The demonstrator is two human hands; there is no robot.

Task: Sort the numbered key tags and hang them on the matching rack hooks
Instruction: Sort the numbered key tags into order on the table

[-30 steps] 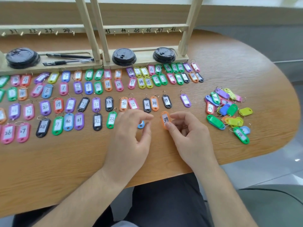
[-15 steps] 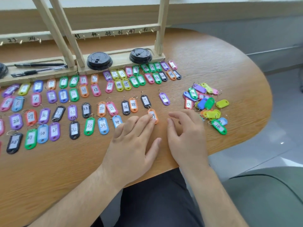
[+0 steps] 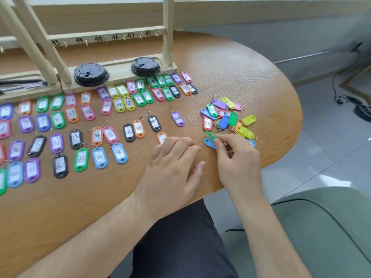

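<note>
Far left, across the wooden table (image 3: 251, 77): sorted key tags (image 3: 60, 137) laid flat in rows, labels up, many numbers blurred. Behind them, at the table's back edge, a wooden rack (image 3: 108, 35) with small hooks under the numbers 43 to 48. On its base two black cup lids (image 3: 91, 74), with dark pens (image 3: 20, 84) at the frame's left edge.

Further right in the near rows: black tag 36 (image 3: 128, 132), orange tag 38 (image 3: 139, 128) just beside it, black tag 39 (image 3: 154, 122), then purple tag 44 (image 3: 177, 118) set apart. Just below black tag 39, orange tag 39 (image 3: 162, 137), its near end covered by fingertips of the left hand (image 3: 172, 165).

Left hand flat on the wood, palm down, fingers straight and close together, gripping nothing.

Right of it, the right hand (image 3: 239, 161), curled, thumb and forefinger pinching one end of a green key tag (image 3: 209, 134), seen edge-on and tilted up. Just under that, a blue tag (image 3: 208, 141) against the fingers; cannot tell whether held too. Beyond the fingers, a loose heap of unsorted tags (image 3: 228, 117), rings tangled.

Lower right, off the table, a grey-green seat (image 3: 321, 227).
</note>
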